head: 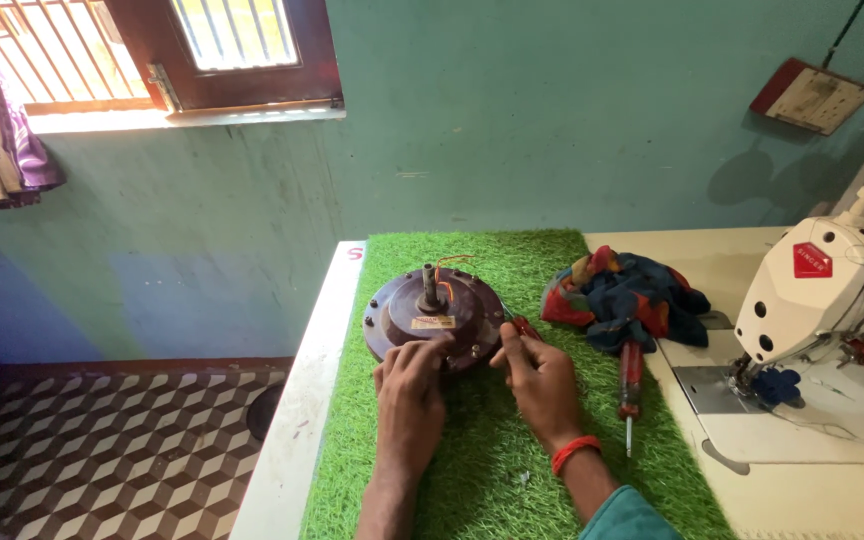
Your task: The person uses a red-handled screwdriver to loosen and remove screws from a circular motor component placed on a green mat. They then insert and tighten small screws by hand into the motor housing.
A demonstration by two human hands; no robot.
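Note:
A round dark-brown fan motor with a central shaft and loose wires lies on a green artificial-grass mat. My left hand rests on the motor's near edge, fingers bent over its rim. My right hand is closed around a small red-handled tool, whose tip meets the motor's right side. An orange band circles my right wrist.
A second red-handled screwdriver lies on the mat to the right. Beside it sits a crumpled multicoloured cloth. A white sewing machine stands on the table's right. The table's left edge drops to a patterned tile floor.

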